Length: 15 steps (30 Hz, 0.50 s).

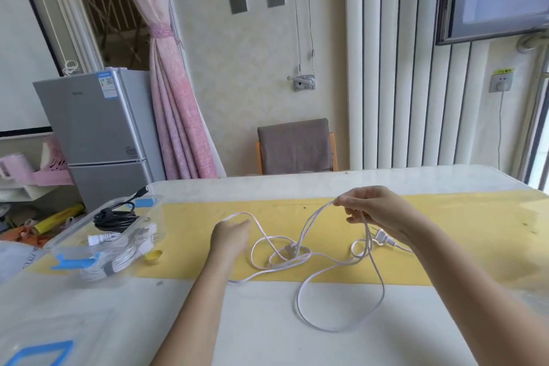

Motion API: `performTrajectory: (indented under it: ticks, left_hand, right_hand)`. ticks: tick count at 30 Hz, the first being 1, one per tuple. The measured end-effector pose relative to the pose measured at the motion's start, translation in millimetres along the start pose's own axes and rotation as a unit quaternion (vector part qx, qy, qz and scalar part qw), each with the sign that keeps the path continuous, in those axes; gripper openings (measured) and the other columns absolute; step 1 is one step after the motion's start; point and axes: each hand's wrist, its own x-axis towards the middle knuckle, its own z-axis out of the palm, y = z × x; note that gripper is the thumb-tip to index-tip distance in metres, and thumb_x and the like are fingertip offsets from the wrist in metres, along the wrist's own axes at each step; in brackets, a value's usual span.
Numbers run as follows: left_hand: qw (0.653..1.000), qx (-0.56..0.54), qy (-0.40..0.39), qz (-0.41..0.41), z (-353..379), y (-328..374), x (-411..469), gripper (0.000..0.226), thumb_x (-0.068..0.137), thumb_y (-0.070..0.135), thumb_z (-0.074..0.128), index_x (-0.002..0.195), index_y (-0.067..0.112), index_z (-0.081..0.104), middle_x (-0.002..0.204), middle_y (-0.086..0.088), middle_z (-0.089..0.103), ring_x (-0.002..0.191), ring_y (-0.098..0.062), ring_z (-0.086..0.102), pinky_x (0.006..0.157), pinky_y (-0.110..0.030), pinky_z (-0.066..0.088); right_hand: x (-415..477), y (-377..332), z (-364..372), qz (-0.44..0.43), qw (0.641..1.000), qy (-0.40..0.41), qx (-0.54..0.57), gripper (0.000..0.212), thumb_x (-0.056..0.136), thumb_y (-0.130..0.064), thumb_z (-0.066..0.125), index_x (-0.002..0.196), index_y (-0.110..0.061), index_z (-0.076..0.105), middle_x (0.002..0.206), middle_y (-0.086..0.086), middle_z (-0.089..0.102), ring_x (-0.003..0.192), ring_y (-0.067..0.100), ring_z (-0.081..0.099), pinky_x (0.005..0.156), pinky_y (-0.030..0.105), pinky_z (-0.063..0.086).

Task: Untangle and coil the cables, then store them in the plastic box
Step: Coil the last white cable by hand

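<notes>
Step in hand, by judgement: untangling the white cable [326, 260], sprawled in loose loops over the yellow mat [460, 246] and the bare counter [252, 330], centre front. Knot [292, 250] of crossed loops mid-mat, between the two hands. Plug [383, 238] flat on the mat, just beside the right wrist.

Left hand [230, 236]: fingers curled round one strand, low over the mat. Right hand [371, 211]: pinching a doubled run of the same cable, lifted clear of the counter.

Plastic box [71, 229] at far left of the counter, already loaded with a black coil [116, 218] and a bound white coil [118, 261].

To do it well: hold the right-hand strands high and slack, no hard pull, since likely to cinch the knot. Trace from the plug end, feed it back through each crossing, shake out one loop at a time. Keep the big near loop [383, 294] flat and away from the counter edge. Coil only once free of crossings.
</notes>
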Motion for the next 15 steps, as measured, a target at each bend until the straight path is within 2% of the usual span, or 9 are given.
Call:
performTrajectory:
  ticks: [2, 4, 6, 7, 9, 10, 12, 15]
  left_hand:
    - [0.992, 0.106, 0.006, 0.073, 10.2, 1.4, -21.0, 0.048, 0.091, 0.024, 0.055, 0.045, 0.01, 0.061, 0.043, -0.001, 0.061, 0.051, -0.024, 0.06, 0.064, -0.032, 0.053]
    - [0.976, 0.123, 0.018, 0.178, 19.8, 4.6, -37.8, 0.05, 0.092, 0.035, 0.057, 0.048, 0.01, 0.059, 0.043, 0.004, 0.059, 0.047, -0.016, 0.056, 0.059, -0.029, 0.049]
    - [0.961, 0.1, -0.041, 0.255, 29.9, 2.4, -45.8, 0.035, 0.086, 0.041, 0.064, 0.063, 0.014, 0.062, 0.06, 0.007, 0.065, 0.061, -0.008, 0.058, 0.066, -0.028, 0.048]
    - [0.953, 0.094, -0.085, 0.274, 34.7, 0.2, -47.0, 0.023, 0.084, 0.04, 0.067, 0.074, 0.02, 0.065, 0.074, 0.01, 0.068, 0.073, -0.003, 0.06, 0.071, -0.021, 0.048]
    - [0.941, 0.112, -0.142, 0.285, 40.7, -9.1, -43.3, 0.007, 0.084, 0.03, 0.071, 0.082, 0.03, 0.064, 0.09, 0.013, 0.069, 0.087, 0.002, 0.06, 0.077, -0.015, 0.045]
    - [0.935, 0.134, -0.147, 0.293, 40.8, -13.7, -41.0, 0.012, 0.085, 0.024, 0.069, 0.078, 0.032, 0.064, 0.087, 0.012, 0.07, 0.084, 0.002, 0.061, 0.075, -0.014, 0.044]
    - [0.939, 0.147, -0.141, 0.279, 40.0, -19.8, -37.2, 0.02, 0.088, 0.017, 0.064, 0.071, 0.027, 0.063, 0.076, 0.007, 0.07, 0.071, 0.001, 0.062, 0.067, -0.015, 0.044]
    - [0.973, 0.028, -0.152, 0.173, 38.3, -16.8, -32.3, 0.027, 0.098, 0.016, 0.05, 0.073, 0.01, 0.058, 0.056, 0.001, 0.065, 0.05, -0.011, 0.061, 0.056, -0.023, 0.049]
  right_hand:
    - [5.7, -4.9, 4.7, -0.018, 0.999, 0.008, -0.033, 0.014, 0.088, -0.019, 0.066, 0.083, -0.01, 0.075, 0.072, 0.002, 0.063, 0.067, 0.013, 0.057, 0.082, 0.031, 0.054]
    - [8.0, -10.6, 7.1, -0.037, 0.997, 0.01, -0.061, 0.014, 0.089, -0.021, 0.066, 0.085, -0.01, 0.075, 0.073, 0.001, 0.065, 0.067, 0.013, 0.058, 0.078, 0.029, 0.053]
    - [9.1, -15.3, 8.9, -0.057, 0.996, -0.001, -0.065, 0.013, 0.089, -0.02, 0.065, 0.086, -0.011, 0.074, 0.072, -0.001, 0.066, 0.066, 0.011, 0.055, 0.072, 0.026, 0.053]
    - [8.5, -18.7, 10.3, -0.066, 0.996, -0.011, -0.054, 0.012, 0.089, -0.019, 0.065, 0.087, -0.011, 0.074, 0.073, -0.001, 0.066, 0.065, 0.01, 0.054, 0.069, 0.023, 0.052]
    - [9.2, -23.3, 12.5, -0.077, 0.996, -0.037, 0.004, 0.01, 0.089, -0.015, 0.063, 0.089, -0.009, 0.072, 0.074, 0.0, 0.066, 0.063, 0.008, 0.052, 0.064, 0.02, 0.047]
    - [10.5, -24.9, 12.9, -0.079, 0.995, -0.048, 0.041, 0.01, 0.089, -0.012, 0.062, 0.09, -0.007, 0.071, 0.075, 0.0, 0.066, 0.062, 0.008, 0.05, 0.063, 0.019, 0.046]
    - [12.6, -27.6, 12.5, -0.081, 0.99, -0.054, 0.102, 0.01, 0.087, -0.011, 0.062, 0.091, -0.005, 0.07, 0.075, 0.001, 0.065, 0.061, 0.008, 0.048, 0.061, 0.018, 0.044]
    - [13.5, -27.2, 9.8, -0.091, 0.99, -0.033, 0.1, 0.015, 0.076, -0.018, 0.07, 0.086, -0.008, 0.07, 0.076, 0.002, 0.065, 0.068, 0.013, 0.047, 0.06, 0.02, 0.041]
